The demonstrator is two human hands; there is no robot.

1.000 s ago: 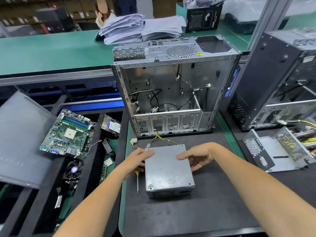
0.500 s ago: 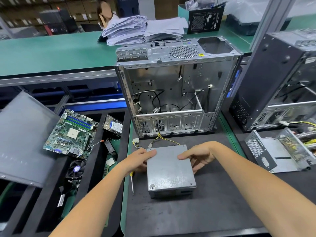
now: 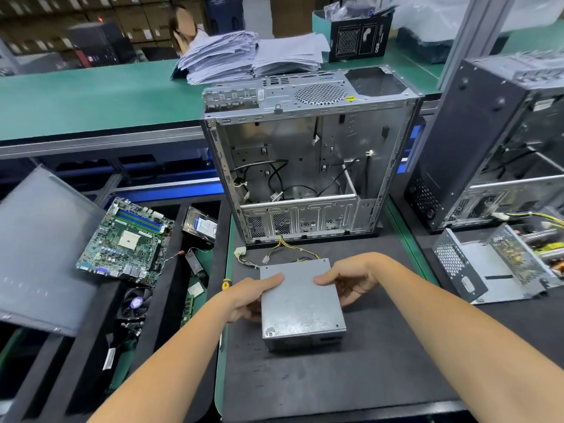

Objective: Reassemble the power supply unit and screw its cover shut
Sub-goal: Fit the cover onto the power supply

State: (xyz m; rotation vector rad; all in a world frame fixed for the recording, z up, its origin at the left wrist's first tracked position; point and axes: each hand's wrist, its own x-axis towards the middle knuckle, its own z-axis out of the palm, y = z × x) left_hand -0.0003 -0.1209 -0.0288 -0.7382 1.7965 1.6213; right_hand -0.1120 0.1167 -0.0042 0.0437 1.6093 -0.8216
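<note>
The grey power supply unit (image 3: pixel 300 303) lies on the black mat (image 3: pixel 351 383) with its cover on top and its yellow and black cables (image 3: pixel 283 248) trailing toward the open case. My left hand (image 3: pixel 247 297) grips its left side, thumb on the cover. My right hand (image 3: pixel 351 280) grips the right side, thumb on the cover and fingers curled along the edge. A yellow screwdriver handle (image 3: pixel 225 284) shows just behind my left hand; its shaft is hidden and I cannot tell whether the hand holds it.
An open silver computer case (image 3: pixel 305 166) stands behind the unit. To the right are a black tower (image 3: pixel 476 141) and another opened power supply (image 3: pixel 488 267). On the left, trays hold a motherboard (image 3: pixel 128 239), a hard drive (image 3: pixel 201 227) and a fan (image 3: pixel 135 302).
Both hands have stayed on the unit's sides, and the unit has barely moved. The screwdriver's shaft, seen earlier below my left hand, is now out of sight.
</note>
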